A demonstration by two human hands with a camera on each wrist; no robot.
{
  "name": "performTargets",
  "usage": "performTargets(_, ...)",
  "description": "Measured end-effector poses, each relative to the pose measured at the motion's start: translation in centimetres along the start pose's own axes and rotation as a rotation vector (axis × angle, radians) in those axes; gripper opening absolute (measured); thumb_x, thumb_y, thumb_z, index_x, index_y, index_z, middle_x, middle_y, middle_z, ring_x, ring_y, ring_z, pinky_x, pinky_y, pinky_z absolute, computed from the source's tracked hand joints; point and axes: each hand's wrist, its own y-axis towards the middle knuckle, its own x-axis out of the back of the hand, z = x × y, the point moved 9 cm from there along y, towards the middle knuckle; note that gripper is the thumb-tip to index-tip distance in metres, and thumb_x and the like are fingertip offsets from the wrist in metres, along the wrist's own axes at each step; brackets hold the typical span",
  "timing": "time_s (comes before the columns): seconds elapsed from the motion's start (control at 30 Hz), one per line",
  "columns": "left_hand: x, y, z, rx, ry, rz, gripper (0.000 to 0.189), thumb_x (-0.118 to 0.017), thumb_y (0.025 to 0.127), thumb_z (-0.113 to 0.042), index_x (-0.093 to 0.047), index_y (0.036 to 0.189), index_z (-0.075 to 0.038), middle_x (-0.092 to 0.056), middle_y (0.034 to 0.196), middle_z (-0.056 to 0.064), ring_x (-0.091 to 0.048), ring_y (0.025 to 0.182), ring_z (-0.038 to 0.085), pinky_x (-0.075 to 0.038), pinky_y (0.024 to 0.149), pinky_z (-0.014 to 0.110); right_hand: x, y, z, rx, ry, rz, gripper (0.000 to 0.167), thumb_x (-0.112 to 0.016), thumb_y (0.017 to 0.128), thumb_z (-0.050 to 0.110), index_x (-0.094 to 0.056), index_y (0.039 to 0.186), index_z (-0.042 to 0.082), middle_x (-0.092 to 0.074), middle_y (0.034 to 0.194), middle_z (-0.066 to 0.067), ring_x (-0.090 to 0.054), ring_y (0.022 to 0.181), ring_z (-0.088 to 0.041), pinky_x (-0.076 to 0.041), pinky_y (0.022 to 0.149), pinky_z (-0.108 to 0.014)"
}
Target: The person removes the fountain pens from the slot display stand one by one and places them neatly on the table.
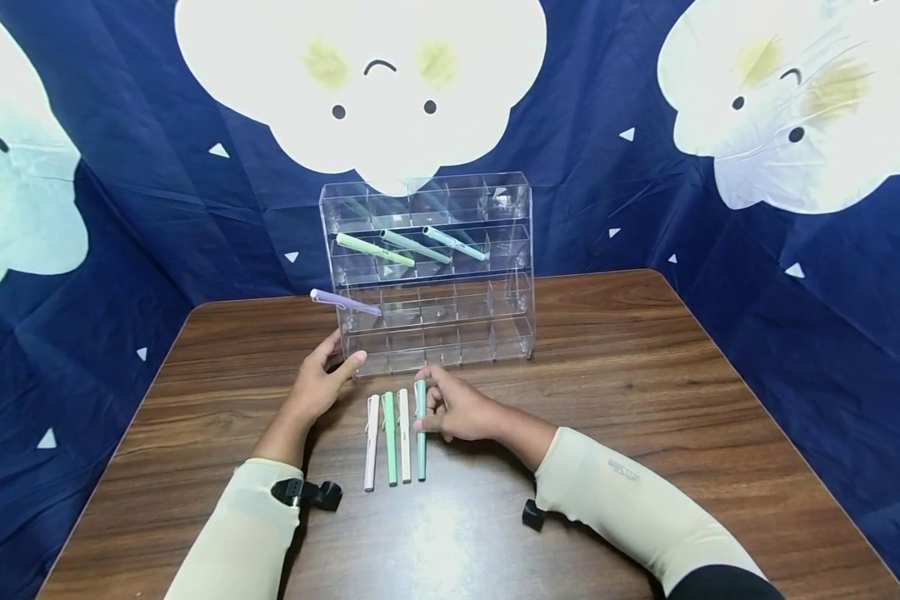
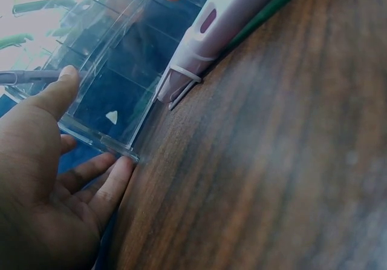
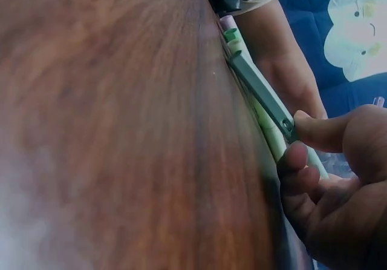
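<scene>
A clear acrylic rack (image 1: 438, 312) with tiers of small compartments stands on the table. Against its lower left corner rests my left hand (image 1: 321, 385), thumb toward the front and the other fingers along the side, loosely extended. My right hand (image 1: 457, 406) pinches a teal pen (image 1: 421, 433) between thumb and fingers; the right wrist view shows this teal pen (image 3: 263, 91) tilted beside the others. To its left lie a cream pen (image 1: 404, 437), a green pen (image 1: 389, 437) and a pale pink pen (image 1: 372, 442), side by side in front of the rack.
In an upper tier slant a light green pen (image 1: 375, 249), a grey-green pen (image 1: 416, 247) and a light blue pen (image 1: 453, 242). Lower left, a purple pen (image 1: 345, 302) sticks out of the rack. Dark blue cloth (image 1: 592, 225) with clouds hangs behind the wooden table (image 1: 645, 400).
</scene>
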Motion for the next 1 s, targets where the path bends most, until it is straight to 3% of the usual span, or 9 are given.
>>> performTargets(0.43,0.1,0.0,-0.2,0.004,0.02,0.004,0.076,-0.068,0.11,-0.036,-0.033,0.173,-0.014,-0.057,0.158,0.028,-0.057,0.147,0.045,-0.047,0.096,0.012,-0.3,1.2,-2.2,-0.105,0.103,0.005,0.073,-0.084,0.093,0.002,-0.041,0.152,0.0,-0.061,0.079,-0.002,-0.051,0.05,-0.013,-0.047,0.05,-0.024)
performTargets(0.6,0.2,-0.1,0.0,0.004,0.022,0.007,0.076,-0.068,0.11,-0.037,-0.032,0.173,-0.014,-0.056,0.159,0.028,-0.057,0.147,0.046,-0.05,0.097,0.016,-0.4,1.3,-2.3,-0.115,0.086,-0.005,0.072,-0.086,0.092,0.004,-0.044,0.151,0.0,-0.061,0.078,-0.001,-0.049,0.048,-0.012,-0.045,0.047,-0.024)
performTargets(0.83,0.1,-0.2,0.0,0.005,0.025,0.01,0.077,-0.068,0.11,-0.036,-0.032,0.174,-0.014,-0.056,0.159,0.029,-0.057,0.147,0.047,-0.05,0.093,0.013,-0.4,1.3,-2.3,-0.125,0.057,0.006,0.074,-0.085,0.093,0.006,-0.043,0.154,-0.001,-0.062,0.076,0.001,-0.05,0.046,-0.012,-0.038,0.042,-0.023)
performTargets(0.9,0.1,-0.1,0.0,0.004,0.023,0.007,0.076,-0.068,0.11,-0.036,-0.032,0.174,-0.014,-0.056,0.159,0.029,-0.057,0.147,0.047,-0.053,0.097,0.019,-0.4,1.3,-2.3,-0.124,0.053,0.007,0.075,-0.085,0.093,0.006,-0.043,0.155,-0.001,-0.062,0.076,0.001,-0.05,0.046,-0.012,-0.039,0.042,-0.023)
performTargets(1.0,0.1,-0.1,0.0,0.006,0.028,0.004,0.076,-0.068,0.11,-0.037,-0.031,0.174,-0.014,-0.056,0.16,0.029,-0.056,0.147,0.047,-0.055,0.108,0.038,-0.4,1.3,-2.3,-0.119,0.046,0.016,0.076,-0.084,0.095,0.007,-0.041,0.157,-0.001,-0.063,0.076,0.001,-0.052,0.046,-0.012,-0.039,0.042,-0.023)
